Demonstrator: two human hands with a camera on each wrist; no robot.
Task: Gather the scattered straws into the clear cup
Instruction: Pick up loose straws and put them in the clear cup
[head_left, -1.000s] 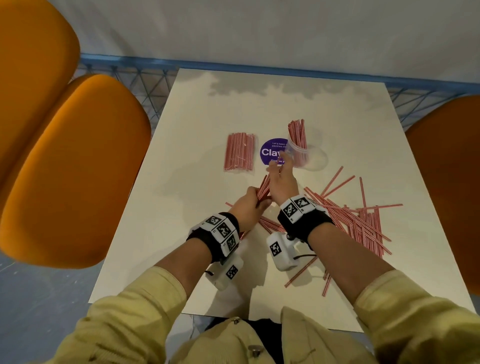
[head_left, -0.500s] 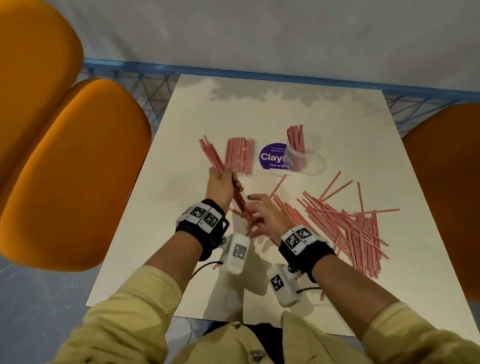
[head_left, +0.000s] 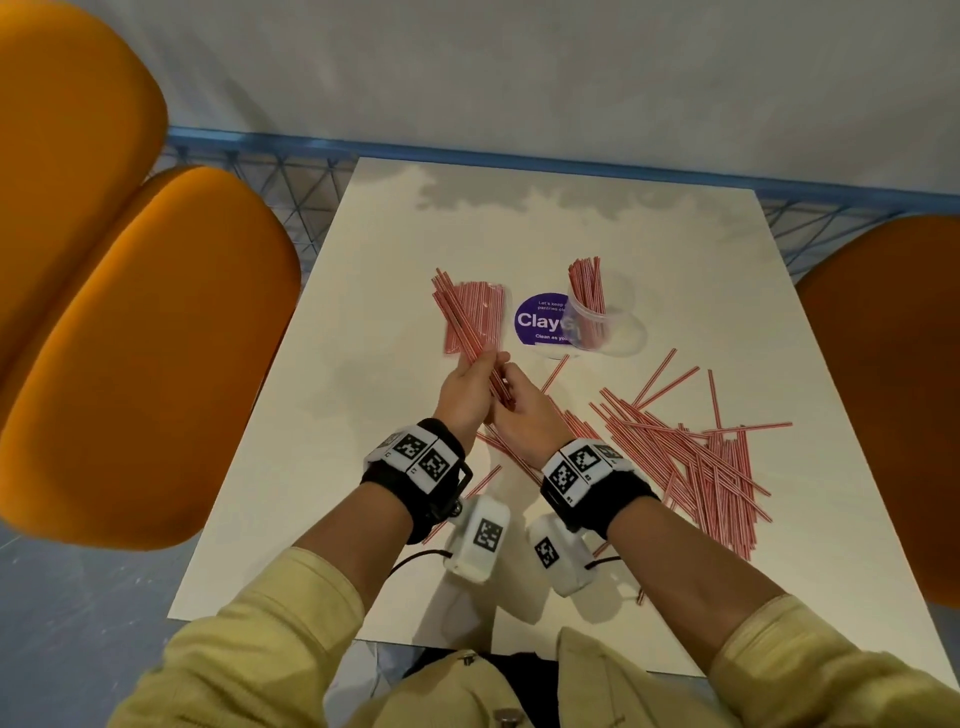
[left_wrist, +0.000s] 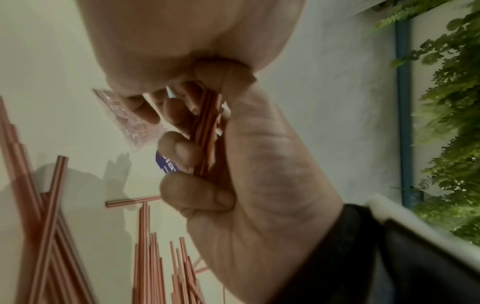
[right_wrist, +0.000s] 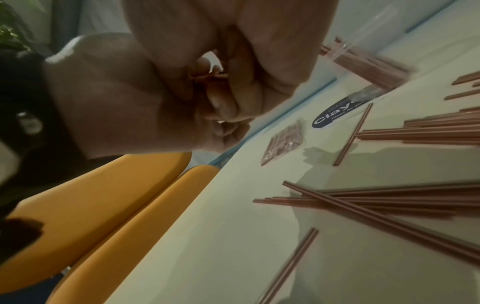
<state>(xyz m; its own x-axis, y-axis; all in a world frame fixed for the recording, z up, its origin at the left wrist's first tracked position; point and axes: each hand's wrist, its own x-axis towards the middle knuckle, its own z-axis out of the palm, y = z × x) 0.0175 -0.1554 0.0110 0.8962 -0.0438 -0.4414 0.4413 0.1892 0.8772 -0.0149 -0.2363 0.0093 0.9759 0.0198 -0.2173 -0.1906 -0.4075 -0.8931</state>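
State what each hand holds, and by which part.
Left hand grips a bundle of straws near its lower end; right hand pinches that same lower end.

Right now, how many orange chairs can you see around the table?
3: two orange chairs on the left, one behind the other, and one at the right edge. Others may be out of view.

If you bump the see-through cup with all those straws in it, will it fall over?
Probably, yes. The clear cup looks thin and light, and its straws stick up well above the rim, leaning one way, so it may be top-heavy. On the smooth table it might slide first.
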